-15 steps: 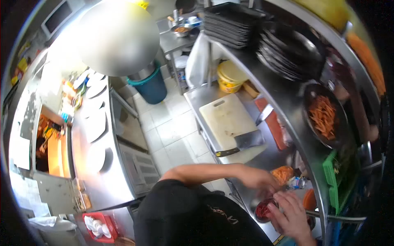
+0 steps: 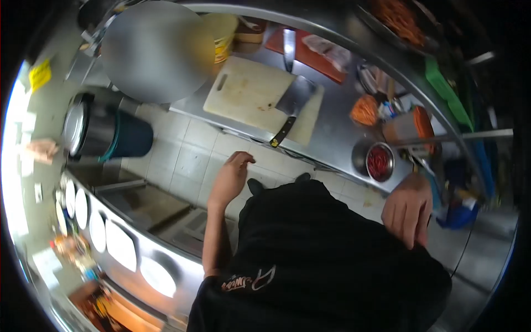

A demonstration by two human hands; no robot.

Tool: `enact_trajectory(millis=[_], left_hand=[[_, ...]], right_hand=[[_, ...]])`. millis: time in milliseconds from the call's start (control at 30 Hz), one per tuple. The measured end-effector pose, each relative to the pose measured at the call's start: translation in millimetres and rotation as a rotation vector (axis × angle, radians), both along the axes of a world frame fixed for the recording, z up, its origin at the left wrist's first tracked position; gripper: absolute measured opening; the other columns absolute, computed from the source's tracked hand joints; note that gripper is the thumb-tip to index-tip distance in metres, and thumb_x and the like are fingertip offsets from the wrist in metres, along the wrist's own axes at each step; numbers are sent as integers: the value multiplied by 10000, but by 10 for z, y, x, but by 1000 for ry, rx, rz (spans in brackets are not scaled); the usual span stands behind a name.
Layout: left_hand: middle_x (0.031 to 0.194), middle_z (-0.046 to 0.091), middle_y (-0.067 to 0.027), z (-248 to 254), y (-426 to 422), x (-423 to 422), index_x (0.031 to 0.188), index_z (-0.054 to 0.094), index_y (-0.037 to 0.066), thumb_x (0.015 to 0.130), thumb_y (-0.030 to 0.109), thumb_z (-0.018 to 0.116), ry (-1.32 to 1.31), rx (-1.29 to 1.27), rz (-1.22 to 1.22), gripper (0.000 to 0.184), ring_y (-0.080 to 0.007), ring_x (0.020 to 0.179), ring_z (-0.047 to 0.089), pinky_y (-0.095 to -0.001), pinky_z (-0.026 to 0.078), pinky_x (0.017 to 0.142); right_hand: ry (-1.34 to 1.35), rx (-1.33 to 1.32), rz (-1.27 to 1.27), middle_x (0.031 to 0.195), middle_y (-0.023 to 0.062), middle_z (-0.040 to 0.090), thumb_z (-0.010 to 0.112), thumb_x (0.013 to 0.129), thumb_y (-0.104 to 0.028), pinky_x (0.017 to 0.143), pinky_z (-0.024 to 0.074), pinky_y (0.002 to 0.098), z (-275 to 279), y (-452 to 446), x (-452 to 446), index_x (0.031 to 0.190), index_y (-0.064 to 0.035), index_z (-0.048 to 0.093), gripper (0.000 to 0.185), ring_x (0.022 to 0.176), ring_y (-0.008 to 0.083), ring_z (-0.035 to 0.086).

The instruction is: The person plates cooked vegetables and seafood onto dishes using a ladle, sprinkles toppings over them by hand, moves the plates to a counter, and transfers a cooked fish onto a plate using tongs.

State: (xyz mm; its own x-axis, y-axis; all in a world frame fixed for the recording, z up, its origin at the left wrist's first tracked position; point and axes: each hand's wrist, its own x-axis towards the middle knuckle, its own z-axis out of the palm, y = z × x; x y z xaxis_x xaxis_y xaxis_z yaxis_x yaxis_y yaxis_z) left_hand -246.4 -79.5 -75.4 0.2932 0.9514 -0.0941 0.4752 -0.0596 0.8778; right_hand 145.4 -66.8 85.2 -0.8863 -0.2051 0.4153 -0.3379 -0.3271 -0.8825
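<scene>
My left hand [image 2: 235,172] hangs over the floor in front of the counter, its fingers loosely bent and nothing in it. Beside my black shirt, my right hand [image 2: 408,210] points downward with fingers extended; I see nothing in it. Nearest to that hand, a metal bowl [image 2: 360,159] on the counter holds dark red strips [image 2: 379,161]. Behind the bowl lie orange shreds [image 2: 364,109] that look like carrot, and a container with an orange lid [image 2: 423,123]. A cleaver [image 2: 297,95] rests across the white cutting board [image 2: 240,83], its handle jutting over the edge.
A red-brown board [image 2: 276,41] at the back carries a knife [image 2: 289,48] and something pale. Overhead, a shelf bears a pan of orange strips [image 2: 401,22] and a green crate [image 2: 448,91]. At left are a bin [image 2: 133,135] and several white plates [image 2: 120,245].
Both hands have left the bowl of red strips; the left swung out over the floor, the right came back beside my body. My view has turned and tilted down.
</scene>
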Motion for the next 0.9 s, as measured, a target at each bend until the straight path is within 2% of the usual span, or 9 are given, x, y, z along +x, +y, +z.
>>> enact_trajectory(millis=[33,167,300,333,400,433,533,733,900], left_hand=[[1084,642,-185,21,82,44,1049,632,4,900,-43,528,-22,46,-101,187,-380,1021,625,-408,494,906],[1123,650,-167,-60,325,211,1080,629,11,946,80,595,-137,-33,-382,154,-360,997,636,-426,502,898],[1074,652,-183,-538,549,250,1080,596,6,913,283,693,149,85,-288,338,-372,970,655,-438,537,832],[1042,655,-190,-638,592,288,1076,585,6,892,333,715,266,174,-246,398,-378,963,658,-441,544,812],[910,656,-200,-891,707,390,1043,550,10,821,535,730,466,340,-209,598,-403,902,678,-458,562,738],[896,664,-199,-882,744,460,1041,553,10,833,531,721,537,269,-247,585,-396,885,685,-457,565,737],[872,688,-197,-948,806,689,1032,565,10,868,501,691,692,112,-336,532,-377,846,706,-458,574,734],[894,713,-216,-1045,737,943,995,611,-15,890,392,656,600,118,-415,423,-390,858,705,-488,564,760],[922,712,-217,-960,607,1472,999,627,-17,903,414,637,606,132,-556,442,-378,879,701,-480,559,769]], right_hand=[[0,-10,68,1062,89,640,804,855,-202,819,471,389,92,-18,-120,1182,-57,675,380,985,246,606],[-184,264,-441,1063,65,641,802,853,-185,851,442,362,302,-116,-659,1166,-83,699,346,1003,222,594],[-12,-8,-273,1027,78,673,783,872,-193,804,460,373,-260,-343,-461,1136,-83,724,293,942,229,617],[-23,-70,-281,1014,96,691,772,881,-184,791,471,378,-385,-362,-388,1108,-38,720,275,923,240,627],[-67,-154,-569,1039,129,688,746,903,-204,833,473,369,-559,-442,-368,1114,38,688,326,970,243,623],[-125,-190,-740,1072,141,679,732,914,-206,852,474,367,-625,-514,-365,1134,59,669,350,986,244,621],[-474,-291,-855,1235,141,617,690,940,-165,950,477,343,-881,-595,-350,1234,43,609,369,1084,207,615],[-901,-263,-977,1137,63,664,636,993,-226,895,494,290,-1218,-650,-440,1225,-18,637,311,1025,129,617],[-1093,-323,-1106,1072,46,686,598,1019,-276,873,495,283,-1447,-576,-269,1199,-19,655,319,993,114,613]])
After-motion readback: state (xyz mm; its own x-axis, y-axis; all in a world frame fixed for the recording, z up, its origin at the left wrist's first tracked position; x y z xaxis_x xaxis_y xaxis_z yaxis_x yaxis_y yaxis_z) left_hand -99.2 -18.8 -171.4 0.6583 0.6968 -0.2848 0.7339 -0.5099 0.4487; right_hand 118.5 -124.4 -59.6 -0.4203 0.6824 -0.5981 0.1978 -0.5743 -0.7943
